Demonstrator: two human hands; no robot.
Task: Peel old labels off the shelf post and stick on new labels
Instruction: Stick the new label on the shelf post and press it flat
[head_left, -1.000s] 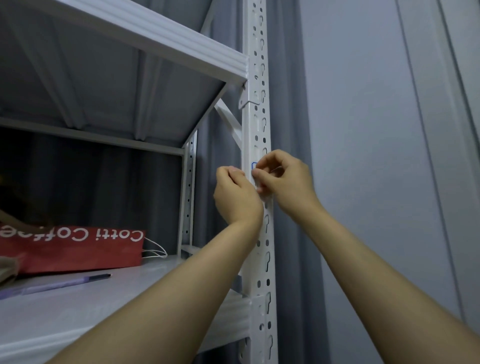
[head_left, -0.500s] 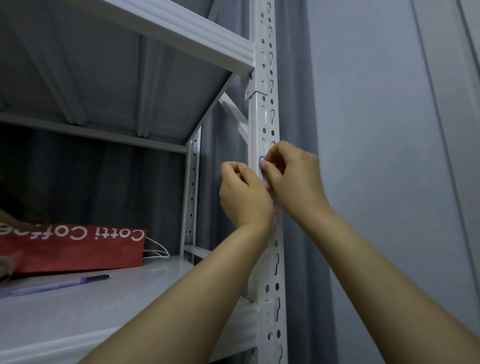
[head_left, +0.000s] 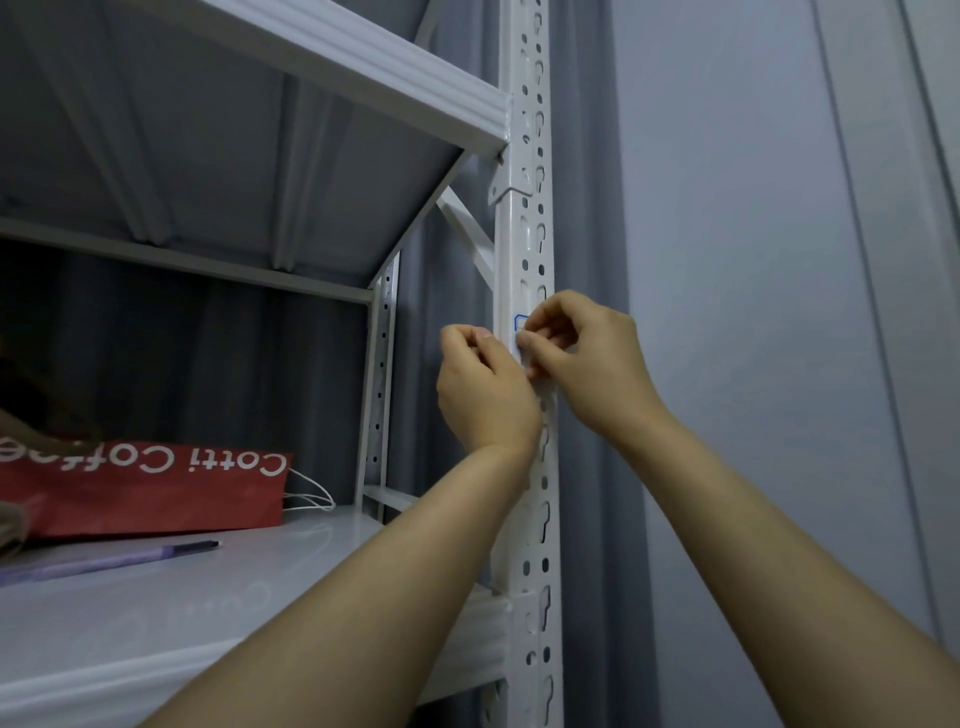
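A white perforated shelf post (head_left: 527, 234) runs up the middle of the view. A small white label with a blue border (head_left: 519, 323) sits on the post at hand height, mostly hidden by fingers. My right hand (head_left: 582, 358) is against the post with thumb and curled fingertips pinching at the label's edge. My left hand (head_left: 483, 389) is curled against the post's left side just below the label. Whether it holds anything is hidden.
A white metal shelf (head_left: 156, 613) lies below left, bearing a red paper bag (head_left: 145, 488) and a purple pen (head_left: 114, 561). Another shelf (head_left: 363, 62) overhangs above. A grey curtain (head_left: 592, 260) and a wall (head_left: 753, 312) stand behind and to the right.
Both hands have stayed at the same spot on the post, with the fingertips shifting slightly at the label. The view has drifted a little.
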